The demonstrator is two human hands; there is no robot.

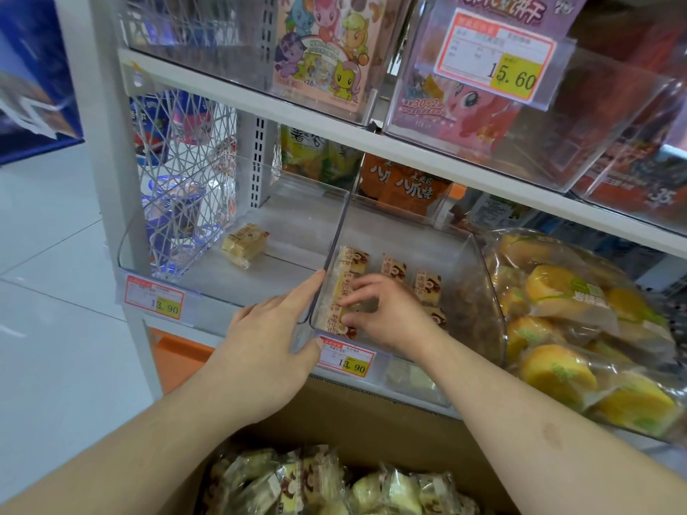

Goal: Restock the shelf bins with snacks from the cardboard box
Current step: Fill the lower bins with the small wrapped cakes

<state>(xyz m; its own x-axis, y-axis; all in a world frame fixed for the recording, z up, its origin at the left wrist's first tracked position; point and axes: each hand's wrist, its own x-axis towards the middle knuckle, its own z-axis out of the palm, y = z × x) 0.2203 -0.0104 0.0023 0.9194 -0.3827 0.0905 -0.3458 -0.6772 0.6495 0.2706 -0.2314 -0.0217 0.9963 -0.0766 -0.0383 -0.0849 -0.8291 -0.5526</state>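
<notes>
- The right hand (386, 314) reaches into the right clear bin (479, 291), its fingers curled round a wrapped snack cake (344, 310) that stands against the bin's left wall at the front.
- The left hand (267, 343) grips the front corner where the 2 bins meet: the forefinger lies along the top edge of the dividing wall, the thumb presses the front face just above a price tag.
- More wrapped cakes (427, 288) of the same brown-and-cream pattern lie in rows on the floor of that right bin, behind and beside the right hand.
- The left clear bin (126, 236) holds 1 pale yellow wrapped cake (245, 245), lying tilted near the middle of its floor.
- 2 price tags reading 13.90 hang on the shelf edge, 1 under the left bin (154, 301) and 1 under the right bin (347, 356).
- Below the forearms, the open cardboard box (390, 421) shows a heap of wrapped snacks (316, 481), yellow and brown-patterned mixed.
- Right of the right bin, a large clear bag of yellow cakes (580, 328) rests on the shelf, touching the bin's side.
- The shelf above carries clear bins with cartoon pony packs (323, 50) and a 15.60 price label (496, 57).
</notes>
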